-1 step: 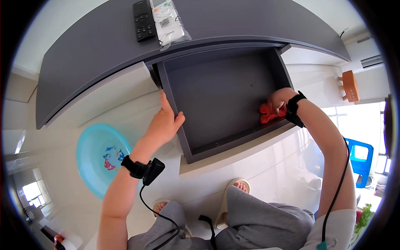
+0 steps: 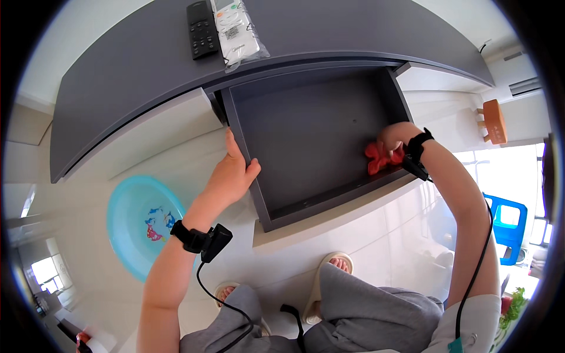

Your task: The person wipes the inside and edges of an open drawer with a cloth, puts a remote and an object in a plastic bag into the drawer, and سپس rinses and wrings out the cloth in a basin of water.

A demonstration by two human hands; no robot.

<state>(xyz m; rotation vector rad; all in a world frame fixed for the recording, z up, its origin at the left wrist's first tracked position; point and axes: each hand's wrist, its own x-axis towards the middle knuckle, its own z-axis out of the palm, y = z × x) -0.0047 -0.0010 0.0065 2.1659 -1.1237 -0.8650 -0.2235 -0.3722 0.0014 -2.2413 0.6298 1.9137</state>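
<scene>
Head view: my right hand point(image 2: 398, 137) clutches red cloth point(image 2: 375, 162) in the grey drawer point(image 2: 306, 135). My left hand point(image 2: 229, 175), spread, touches its side.

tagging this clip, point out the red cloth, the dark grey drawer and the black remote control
Red cloth point(image 2: 375, 159): head view, on its crumpled left part
Dark grey drawer point(image 2: 306, 138): head view, on its bare inside bottom
Black remote control point(image 2: 202, 30): head view, mid button face
</scene>
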